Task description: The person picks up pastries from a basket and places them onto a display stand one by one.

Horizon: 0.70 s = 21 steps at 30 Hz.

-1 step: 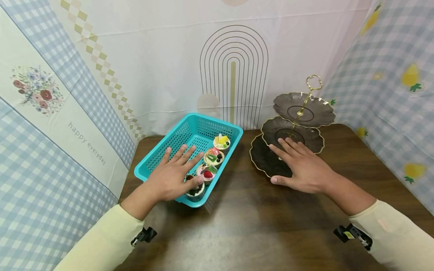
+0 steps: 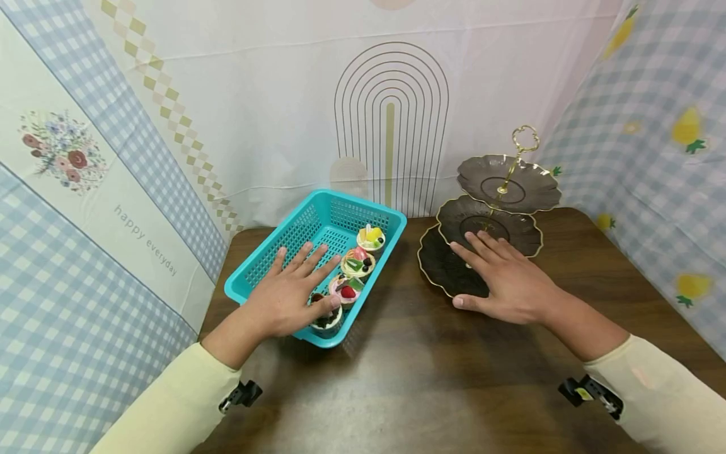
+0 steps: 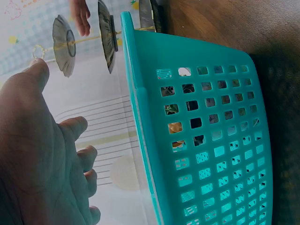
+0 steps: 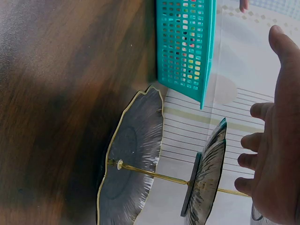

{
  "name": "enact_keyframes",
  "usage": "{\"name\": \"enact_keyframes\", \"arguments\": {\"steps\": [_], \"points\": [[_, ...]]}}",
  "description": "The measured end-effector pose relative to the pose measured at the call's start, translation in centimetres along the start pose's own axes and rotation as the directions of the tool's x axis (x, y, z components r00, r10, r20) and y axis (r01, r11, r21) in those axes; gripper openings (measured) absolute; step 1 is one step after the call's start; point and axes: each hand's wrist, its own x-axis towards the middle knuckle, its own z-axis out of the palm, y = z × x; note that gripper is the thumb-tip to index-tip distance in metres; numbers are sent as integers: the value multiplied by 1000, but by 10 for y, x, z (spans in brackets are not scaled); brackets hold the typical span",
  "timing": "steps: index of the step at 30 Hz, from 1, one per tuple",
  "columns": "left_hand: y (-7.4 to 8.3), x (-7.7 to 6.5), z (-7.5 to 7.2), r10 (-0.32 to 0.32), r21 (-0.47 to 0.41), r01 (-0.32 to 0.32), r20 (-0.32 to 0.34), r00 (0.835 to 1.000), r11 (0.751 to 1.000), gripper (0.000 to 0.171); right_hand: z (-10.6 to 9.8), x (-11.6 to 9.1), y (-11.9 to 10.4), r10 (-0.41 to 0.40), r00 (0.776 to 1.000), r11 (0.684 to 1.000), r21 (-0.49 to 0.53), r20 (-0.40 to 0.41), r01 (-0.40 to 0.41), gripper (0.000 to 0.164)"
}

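Observation:
Over the near left part of a turquoise plastic basket [image 2: 331,341], my left hand [image 2: 286,299] hovers palm down with its fingers spread. Several small cream-topped cupcakes line the basket's right side: one with yellow fruit [image 2: 371,236], one with a red berry [image 2: 347,291], one dark-topped [image 2: 326,323] and partly hidden by my thumb. My right hand [image 2: 513,287] is held flat and empty in front of a three-tier cake stand [image 2: 530,192] with smoky, gold-rimmed plates. It overlaps the middle and bottom plates [image 2: 439,268] in the head view. Neither hand holds anything.
Both stand on a dark brown wooden table [image 2: 397,391]. A gold post with a ring handle [image 2: 525,139] rises from the stand. Behind hangs a white cloth [image 2: 272,113] with printed arches; checked cloths [image 2: 652,176] close off the sides.

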Motion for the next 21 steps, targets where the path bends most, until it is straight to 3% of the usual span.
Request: {"name": "enact_keyframes", "arguments": {"steps": [6, 11, 21], "points": [[-5, -4, 2, 8, 7, -8, -6, 1000, 1000, 79, -1, -1, -4, 0, 1000, 1000, 11, -22, 1, 92], [-9, -10, 8, -5, -6, 5, 3, 1000, 1000, 80, 3, 1, -6, -49, 996, 997, 60, -79, 54, 91], [-28, -23, 19, -81, -48, 81, 5, 997, 996, 77, 1, 10, -19, -128, 986, 984, 107, -106, 139, 87]]}}
